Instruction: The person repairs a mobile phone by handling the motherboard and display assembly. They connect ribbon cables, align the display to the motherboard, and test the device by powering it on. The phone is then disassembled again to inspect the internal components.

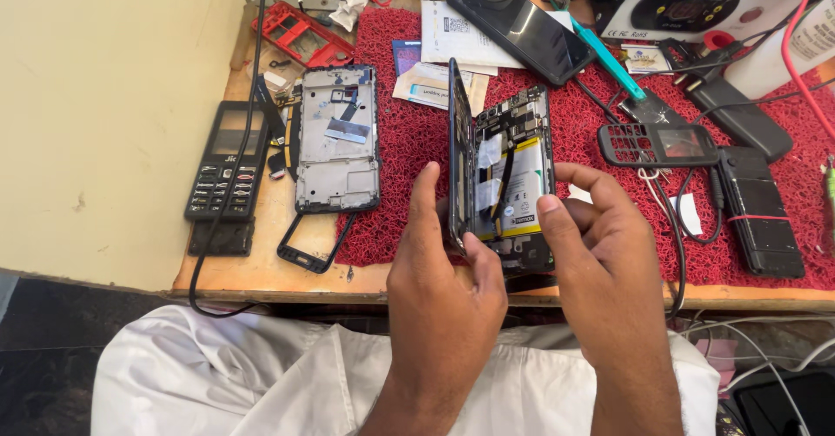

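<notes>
1. The opened smartphone (513, 175) sits at the centre of the view, held upright over the near edge of the red mat (600, 210). Its insides face me: a battery with a white and yellow label and a dark circuit board above it.
2. The phone's back cover (456, 153) stands on edge at the phone's 9 o'clock side, swung away like a book cover but joined along the lower part.
3. The left hand (444, 297) is at the phone's 7 o'clock. Its thumb and forefinger are clamped on the cover's lower edge.
4. The right hand (604, 262) is at the phone's 4 o'clock, fingers closed around the phone's right side and bottom corner, thumb pressing near the battery.
5. At 9 o'clock from the phone lies a grey phone frame (337, 140), stripped, flat on the mat's left edge.
6. Further out at 9 o'clock lies a black keypad phone (224, 162) on the wooden table (261, 271), with a black cable crossing it.
7. At 12 o'clock a dark smartphone (520, 25) rests face up on white papers.
8. At 2 o'clock lies a keypad phone shell (657, 144); a black battery pack (765, 214) with a red band lies at 3 o'clock.
9. A red plastic frame (300, 34) lies at 10 o'clock, far back.
</notes>
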A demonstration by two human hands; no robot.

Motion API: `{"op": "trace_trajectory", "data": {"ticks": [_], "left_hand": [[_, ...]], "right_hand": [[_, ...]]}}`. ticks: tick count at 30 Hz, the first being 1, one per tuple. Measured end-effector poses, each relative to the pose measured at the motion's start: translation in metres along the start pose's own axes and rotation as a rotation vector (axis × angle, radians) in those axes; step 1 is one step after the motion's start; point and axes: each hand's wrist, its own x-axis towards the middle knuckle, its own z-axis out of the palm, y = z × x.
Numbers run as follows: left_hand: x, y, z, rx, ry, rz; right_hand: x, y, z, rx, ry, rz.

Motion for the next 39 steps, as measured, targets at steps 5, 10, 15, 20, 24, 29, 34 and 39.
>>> {"op": "trace_trajectory", "data": {"ticks": [5, 10, 15, 20, 24, 29, 34, 39], "left_hand": [[-0.001, -0.004, 0.001, 0.072, -0.049, 0.038], [-0.003, -0.007, 0.004, 0.165, 0.071, 0.217], [-0.003, -0.013, 0.003, 0.198, 0.107, 0.294], [-0.003, -0.017, 0.002, 0.230, 0.135, 0.340], [-0.005, -0.019, 0.002, 0.234, 0.132, 0.346], [-0.005, -0.021, 0.005, 0.244, 0.141, 0.379], [-0.004, -0.024, 0.002, 0.204, 0.116, 0.380], [-0.003, -0.028, 0.000, 0.161, 0.116, 0.414]], "right_hand": [[-0.001, 0.003, -0.003, 0.040, -0.025, 0.021], [-0.002, 0.007, -0.002, 0.118, -0.028, 0.101], [-0.003, 0.011, -0.003, 0.114, -0.024, 0.107], [-0.006, 0.015, -0.002, 0.105, -0.025, 0.156], [-0.008, 0.013, -0.003, 0.046, -0.040, 0.202], [-0.006, 0.004, -0.004, -0.168, -0.058, 0.307], [0.001, -0.006, -0.008, -0.322, -0.128, 0.355], [0.012, -0.008, -0.020, -0.582, -0.172, 0.210]]}}
